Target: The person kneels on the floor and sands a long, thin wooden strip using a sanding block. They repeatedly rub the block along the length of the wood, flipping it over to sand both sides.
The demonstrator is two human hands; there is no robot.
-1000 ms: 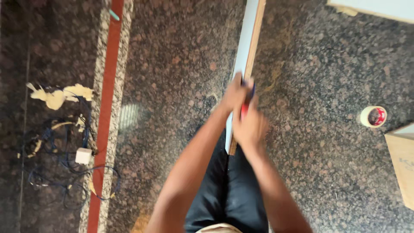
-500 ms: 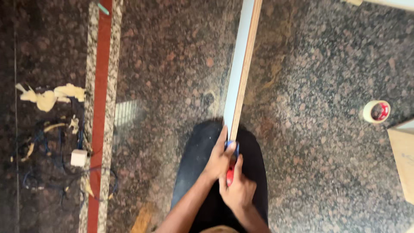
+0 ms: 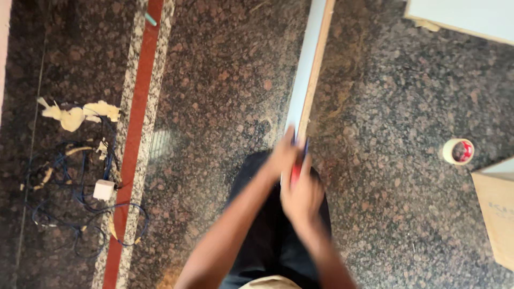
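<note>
Head view shows my left hand [image 3: 284, 155] steadying the long, stiff white board [image 3: 308, 69] on the granite floor [image 3: 214, 107], my right hand [image 3: 302, 195] closed around a light red-handled tool [image 3: 295, 172] at its near end.

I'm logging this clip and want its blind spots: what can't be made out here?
Head view only:
- Red tool: mostly covered by the left hand and right hand; kind unclear.
- Both hands: motion-blurred, grips unreadable.
- Long board: cut off by the top edge.
- Cardboard piece: cut off at the right.
</note>
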